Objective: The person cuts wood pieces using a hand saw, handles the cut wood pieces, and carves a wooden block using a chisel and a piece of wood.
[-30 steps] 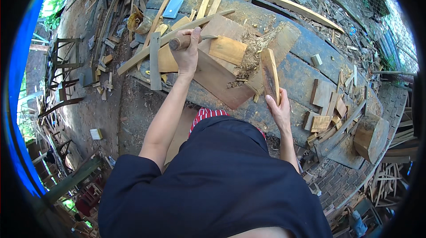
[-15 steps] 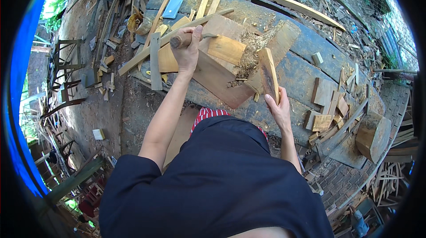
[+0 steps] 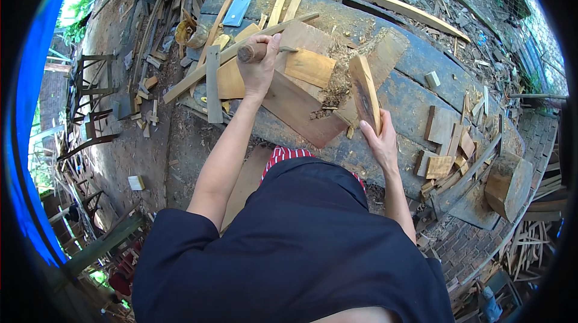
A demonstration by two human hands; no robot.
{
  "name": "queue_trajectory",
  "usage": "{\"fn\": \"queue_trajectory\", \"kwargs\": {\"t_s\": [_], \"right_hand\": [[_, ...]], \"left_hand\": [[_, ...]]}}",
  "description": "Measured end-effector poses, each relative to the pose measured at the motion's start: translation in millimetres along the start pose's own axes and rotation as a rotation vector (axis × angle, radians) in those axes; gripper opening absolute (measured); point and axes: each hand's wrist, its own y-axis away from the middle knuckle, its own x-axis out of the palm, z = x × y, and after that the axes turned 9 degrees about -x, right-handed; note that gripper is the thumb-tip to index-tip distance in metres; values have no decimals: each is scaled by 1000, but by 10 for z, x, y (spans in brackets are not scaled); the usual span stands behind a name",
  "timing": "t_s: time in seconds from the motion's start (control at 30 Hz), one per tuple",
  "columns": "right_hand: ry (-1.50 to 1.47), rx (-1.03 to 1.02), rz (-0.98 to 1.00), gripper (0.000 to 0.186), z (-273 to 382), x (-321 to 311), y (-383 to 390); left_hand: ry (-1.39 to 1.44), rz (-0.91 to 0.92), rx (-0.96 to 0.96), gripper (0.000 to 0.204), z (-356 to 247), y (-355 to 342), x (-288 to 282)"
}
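Note:
My left hand point(image 3: 259, 76) is closed round the round wooden handle of a chisel point(image 3: 251, 53). Its metal blade points right, its tip at the light wooden block point(image 3: 310, 68), though I cannot tell if it touches. That block lies on brown boards point(image 3: 295, 106) scattered with wood shavings point(image 3: 344, 67). My right hand point(image 3: 383, 142) grips the lower end of a flat wooden bat point(image 3: 365, 88) with a dark streak on its face. The bat is raised upright, to the right of the block and apart from it.
A worn, dark blue-grey worktable point(image 3: 415, 97) carries it all. A blue case point(image 3: 238, 9) and long wood strips lie at the back left. Offcuts point(image 3: 440, 167) and a thick wood block point(image 3: 509, 184) sit at the right. A grey slat point(image 3: 214, 85) stands out near my left wrist.
The wooden bat in my right hand has risen slightly and tilted a little more upright. My left hand and the chisel have shifted slightly to the right.

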Motion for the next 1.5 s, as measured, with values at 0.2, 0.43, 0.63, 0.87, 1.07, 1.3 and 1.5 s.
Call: {"fn": "queue_trajectory", "kwargs": {"t_s": [0.2,0.43,0.63,0.87,1.07,1.3,1.5], "right_hand": [[142,-397,-1,50,1295,179,-356],[388,-988,90,62,1762,425,-554],[331,-1231,-18,66,1765,547,-441],[475,-1070,48,71,1728,570,-475],[564,-980,89,68,1726,547,-492],[422,-872,103,64,1557,522,-560],[112,-413,-73,49,899,381,-573]], "left_hand": [[-4,-95,85,14,0,86,144],[290,58,80,20,293,96,102],[83,-106,9,17,170,17,261],[288,-86,10,12,96,84,318],[0,-77,280,12,176,79,239],[-29,-14,196,9,230,141,151],[57,-23,122,7,267,447,-98]]}}
